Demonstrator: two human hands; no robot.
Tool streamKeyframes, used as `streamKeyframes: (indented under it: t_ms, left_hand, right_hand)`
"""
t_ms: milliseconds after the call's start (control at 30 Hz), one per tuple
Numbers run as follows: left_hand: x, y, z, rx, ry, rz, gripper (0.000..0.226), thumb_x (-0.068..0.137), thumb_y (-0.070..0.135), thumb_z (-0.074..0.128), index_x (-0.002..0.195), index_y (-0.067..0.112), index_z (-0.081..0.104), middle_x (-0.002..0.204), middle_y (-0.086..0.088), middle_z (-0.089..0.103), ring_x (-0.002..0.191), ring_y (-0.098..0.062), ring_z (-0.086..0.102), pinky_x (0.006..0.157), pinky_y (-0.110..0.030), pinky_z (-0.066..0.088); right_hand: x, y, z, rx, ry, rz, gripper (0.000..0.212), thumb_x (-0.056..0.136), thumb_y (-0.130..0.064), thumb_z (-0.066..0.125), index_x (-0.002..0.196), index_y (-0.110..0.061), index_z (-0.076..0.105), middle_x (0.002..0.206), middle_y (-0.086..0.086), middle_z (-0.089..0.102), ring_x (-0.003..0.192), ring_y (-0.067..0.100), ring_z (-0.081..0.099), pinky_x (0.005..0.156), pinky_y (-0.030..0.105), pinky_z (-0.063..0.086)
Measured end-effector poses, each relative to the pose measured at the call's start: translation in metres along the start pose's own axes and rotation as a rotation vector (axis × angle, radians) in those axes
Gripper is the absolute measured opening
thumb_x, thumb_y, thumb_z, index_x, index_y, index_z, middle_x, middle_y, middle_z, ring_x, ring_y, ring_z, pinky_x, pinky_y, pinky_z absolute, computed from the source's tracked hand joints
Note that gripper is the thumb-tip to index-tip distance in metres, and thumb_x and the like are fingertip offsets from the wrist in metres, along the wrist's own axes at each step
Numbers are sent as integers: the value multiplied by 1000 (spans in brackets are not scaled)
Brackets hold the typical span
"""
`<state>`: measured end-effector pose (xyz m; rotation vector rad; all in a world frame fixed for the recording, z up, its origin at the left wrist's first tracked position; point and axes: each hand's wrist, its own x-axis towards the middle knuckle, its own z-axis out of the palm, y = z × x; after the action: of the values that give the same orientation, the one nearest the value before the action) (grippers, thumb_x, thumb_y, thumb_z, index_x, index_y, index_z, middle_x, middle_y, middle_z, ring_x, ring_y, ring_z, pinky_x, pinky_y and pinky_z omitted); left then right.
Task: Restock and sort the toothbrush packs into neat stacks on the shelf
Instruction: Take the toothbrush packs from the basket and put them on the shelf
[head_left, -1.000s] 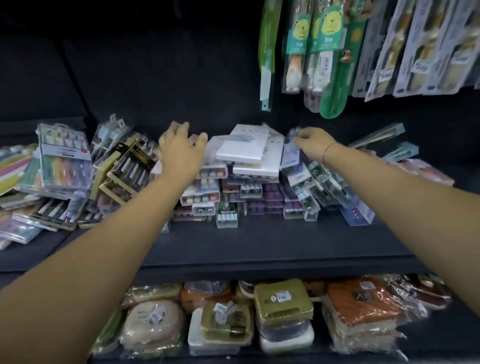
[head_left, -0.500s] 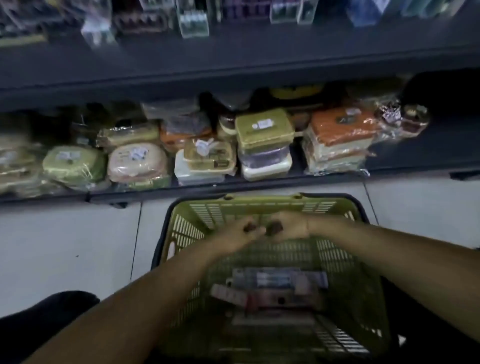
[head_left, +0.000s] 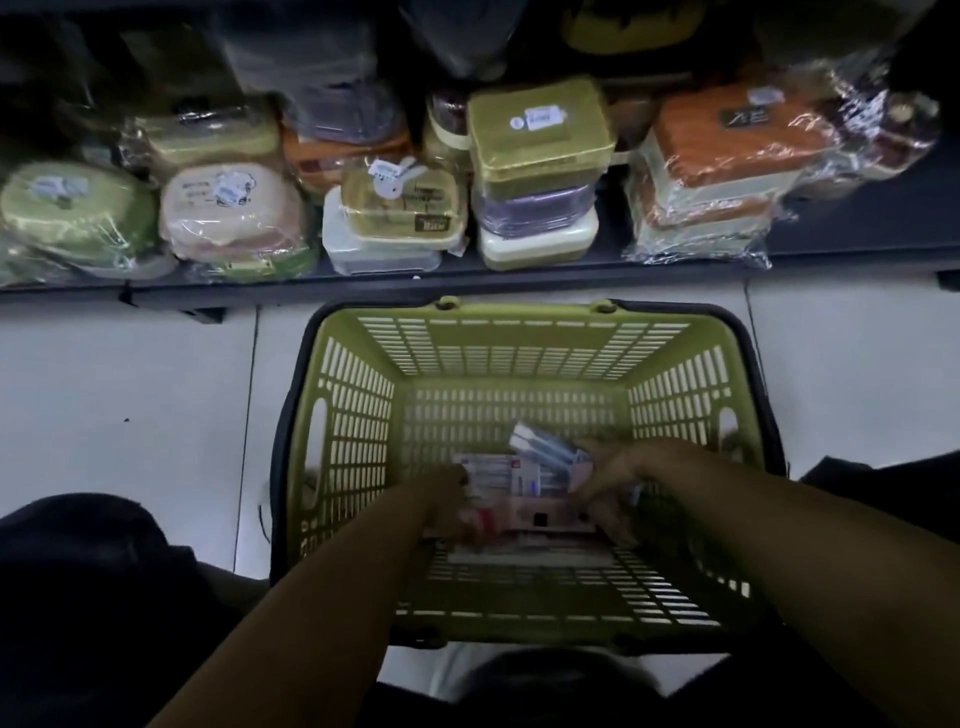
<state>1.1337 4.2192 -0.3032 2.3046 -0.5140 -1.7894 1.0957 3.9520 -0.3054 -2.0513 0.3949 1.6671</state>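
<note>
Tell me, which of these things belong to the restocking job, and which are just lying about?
Job: toothbrush packs, green basket holding them, left hand, right hand.
Lying about: wrapped plastic boxes on the low shelf, white floor.

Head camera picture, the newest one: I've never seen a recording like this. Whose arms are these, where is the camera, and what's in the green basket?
There is no machine here. A person wears a camera on the head, and it looks down at their own bare arms. The green basket stands on the white floor before a low shelf of wrapped plastic boxes. In it lie toothbrush packs. The left hand and right hand both reach in and touch the packs; blur hides whether they grip.
</note>
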Motion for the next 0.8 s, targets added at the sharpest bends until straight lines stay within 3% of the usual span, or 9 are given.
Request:
streamKeyframes:
  t_ms: [100, 167, 267, 367, 467, 567, 667, 733, 800]
  left_hand:
    - [3, -8, 4, -76, 56, -22, 66, 69, 48, 83, 126, 23, 61, 128, 0, 61, 115, -19, 57, 101, -39, 46]
    - [2, -11, 3, -341, 66, -56, 44, 77, 54, 73, 111, 27, 66, 115, -3, 66, 102, -16, 61, 89, -36, 50]
    - [2, -9, 4, -728, 172, -126, 41, 100, 49, 46, 89, 12, 60, 94, -13, 66, 81, -17, 60, 73, -33, 51]
    - [7, -7, 16, -1016, 161, -223, 44, 93, 51, 57, 102, 9, 64, 102, -14, 70, 87, -27, 68, 85, -41, 56]
    - [17, -14, 35, -1181, 169, -289, 60, 80, 55, 72, 122, 13, 61, 112, -12, 70, 98, -30, 69, 87, -47, 57]
    - [16, -13, 45, -1288, 83, -343, 77, 62, 65, 78, 117, 12, 65, 110, -15, 72, 100, -34, 69, 93, -53, 53]
    - [11, -10, 52, -1360, 12, -378, 47, 85, 52, 68, 107, 10, 65, 114, -20, 69, 109, -36, 65, 99, -50, 50]
    - [11, -10, 57, -1400, -29, -413, 50, 83, 56, 69, 104, 10, 67, 113, -19, 70, 110, -36, 65, 100, -50, 49]
    - [11, -9, 61, -1464, -52, -394, 53, 78, 56, 73, 104, 10, 67, 105, -16, 73, 104, -34, 68, 98, -51, 51]
  right_hand:
    - [8, 0, -3, 55, -2, -16, 120, 46, -74, 77, 145, -20, 38, 141, 8, 51, 120, 26, 54, 99, 44, 50]
    - [17, 5, -7, 109, 16, -36, 134, 32, -85, 72, 143, -18, 41, 137, 7, 53, 120, 26, 54, 103, 41, 46]
    - [13, 3, -4, 81, 34, -17, 102, 61, -66, 79, 142, -16, 43, 136, 8, 54, 117, 26, 56, 100, 38, 48]
    - [19, 3, 0, 26, 17, -30, 98, 66, -55, 82, 146, -21, 36, 142, 5, 50, 119, 25, 55, 101, 41, 48]
    - [25, 1, 0, 17, 6, -24, 128, 39, -73, 78, 148, -23, 31, 143, 5, 47, 120, 27, 54, 99, 45, 49]
    - [43, 10, 5, 63, -24, -43, 148, 13, -82, 77, 143, -25, 36, 136, 6, 52, 113, 27, 57, 96, 47, 52]
    - [33, -1, 2, 52, -116, 26, 129, 25, -75, 83, 137, -25, 43, 125, 6, 58, 105, 27, 61, 94, 46, 53]
    - [26, -11, -4, 63, -194, 79, 104, 41, -66, 85, 128, -20, 50, 119, 8, 62, 101, 27, 64, 95, 45, 52]
    - [24, -15, -4, 90, -251, 72, 103, 36, -65, 89, 121, -18, 55, 117, 10, 65, 103, 29, 66, 97, 47, 52]
